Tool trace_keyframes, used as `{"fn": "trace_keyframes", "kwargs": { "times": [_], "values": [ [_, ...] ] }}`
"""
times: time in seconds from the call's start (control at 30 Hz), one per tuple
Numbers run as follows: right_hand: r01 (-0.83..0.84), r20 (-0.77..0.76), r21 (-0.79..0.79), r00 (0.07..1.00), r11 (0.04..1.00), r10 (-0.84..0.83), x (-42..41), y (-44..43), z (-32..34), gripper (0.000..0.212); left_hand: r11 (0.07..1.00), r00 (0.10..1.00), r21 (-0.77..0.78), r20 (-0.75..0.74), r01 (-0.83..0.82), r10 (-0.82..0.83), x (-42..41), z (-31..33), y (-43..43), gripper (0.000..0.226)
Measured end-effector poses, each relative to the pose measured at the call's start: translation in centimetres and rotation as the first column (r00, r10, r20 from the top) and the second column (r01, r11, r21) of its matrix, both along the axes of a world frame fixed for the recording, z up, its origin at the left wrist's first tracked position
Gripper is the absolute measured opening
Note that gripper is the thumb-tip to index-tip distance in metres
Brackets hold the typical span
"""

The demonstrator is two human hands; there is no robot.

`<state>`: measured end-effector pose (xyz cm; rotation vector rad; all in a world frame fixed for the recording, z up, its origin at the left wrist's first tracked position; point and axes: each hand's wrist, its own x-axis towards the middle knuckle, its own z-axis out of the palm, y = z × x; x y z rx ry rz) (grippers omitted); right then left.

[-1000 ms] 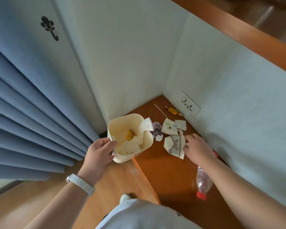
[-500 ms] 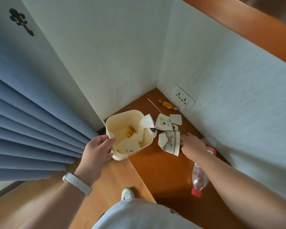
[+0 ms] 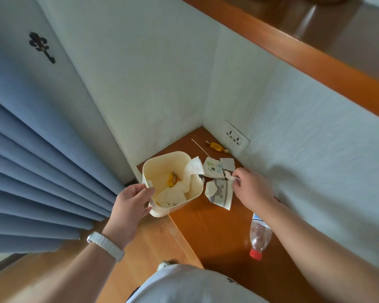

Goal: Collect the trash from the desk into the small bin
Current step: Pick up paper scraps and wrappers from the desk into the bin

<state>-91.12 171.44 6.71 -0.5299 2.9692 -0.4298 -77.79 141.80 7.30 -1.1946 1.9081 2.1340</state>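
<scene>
My left hand grips the near rim of the small cream bin, held against the desk's left edge; paper scraps and a yellow wrapper lie inside. My right hand pinches a small white paper scrap just above the desk. Below it lies a crushed patterned paper cup. Behind are torn flowered paper pieces, a white tissue draped over the bin's rim, a thin wooden stick and a gold candy wrapper.
An empty plastic bottle with a red cap lies on the brown desk under my right forearm. White walls with a socket close the desk's far corner. Blue curtains hang at the left above the wooden floor.
My right hand has moved from the paper cup up to the scraps behind it and closed on a small white piece. The bin stays in my left hand.
</scene>
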Motion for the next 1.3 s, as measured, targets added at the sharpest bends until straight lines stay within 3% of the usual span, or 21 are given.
{"fn": "trace_keyframes", "kwargs": {
  "times": [0.17,0.37,0.53,0.77,0.9,1.03,1.3],
  "values": [
    [-0.236,-0.131,-0.242,0.969,0.941,0.210,2.7,-4.2,5.1,0.010,1.000,1.000,0.018,-0.015,0.025,-0.025,0.4,0.7,0.4,0.016],
    [-0.447,-0.185,-0.150,0.889,0.882,0.419,5.0,-7.7,6.2,0.016,0.999,0.998,0.019,-0.038,0.041,-0.040,1.3,1.6,0.4,0.018],
    [-0.511,-0.206,-0.102,0.850,0.854,0.484,6.0,-7.4,5.2,0.030,0.999,0.999,0.031,-0.043,0.026,-0.025,1.9,1.6,-0.2,0.018],
    [-0.306,-0.140,-0.148,0.948,0.940,0.287,5.6,-3.9,1.6,0.040,0.999,1.000,0.045,-0.010,-0.016,0.016,2.2,0.1,-0.2,0.018],
    [-0.070,0.045,-0.065,0.996,0.995,0.073,4.2,-1.8,-2.5,0.041,0.998,0.999,0.040,0.014,-0.041,0.040,2.5,-0.3,0.1,0.017],
    [0.052,0.187,0.059,0.980,0.997,-0.062,2.2,-0.5,-5.7,0.047,0.997,0.997,0.027,0.026,-0.071,0.070,2.9,-0.4,0.0,0.018],
    [0.147,0.330,0.083,0.929,0.986,-0.166,0.1,-0.9,-8.8,0.073,0.995,0.994,0.002,0.047,-0.104,0.103,3.3,-0.4,0.6,0.018]
  ]
}}
